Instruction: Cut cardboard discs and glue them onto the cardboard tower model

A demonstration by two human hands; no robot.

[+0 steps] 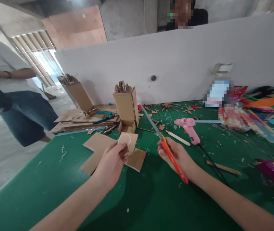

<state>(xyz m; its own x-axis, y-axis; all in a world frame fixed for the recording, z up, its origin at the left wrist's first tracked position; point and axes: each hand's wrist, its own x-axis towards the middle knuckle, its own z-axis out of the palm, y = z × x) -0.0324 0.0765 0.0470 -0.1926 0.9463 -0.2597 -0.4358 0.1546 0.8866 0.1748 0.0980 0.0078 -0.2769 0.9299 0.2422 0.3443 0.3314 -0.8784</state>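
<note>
Head view: square held left, blade held right, a gap between

Pinched in the left hand [111,160], the small tan cardboard square [132,141] shows a thin white circle [124,134] on its upper face. The thumb lies on top, near the lower edge of the circle, and the other fingers tuck below, partly hidden. The square sits above a flat cross-shaped piece of tan cardboard [99,141] on the glossy green tabletop [55,192]; I cannot tell whether the two touch.

The right hand [179,152] is wrapped around a long grey-bladed cutting tool with a red-orange handle [167,150]. Its long axis slants from lower right, near the wrist, to upper left, with the tip beyond the square's far edge, toward the base of an upright tan cardboard box [124,107]. Whether it is a knife or closed scissors is unclear.

Judging by this pose, the relation that counts is sideways: the square lies to the left of the right hand's fingers, clear of the blade. The left hand is the nearer one, already on the square, while the blade points past it rather than at the circle
</note>
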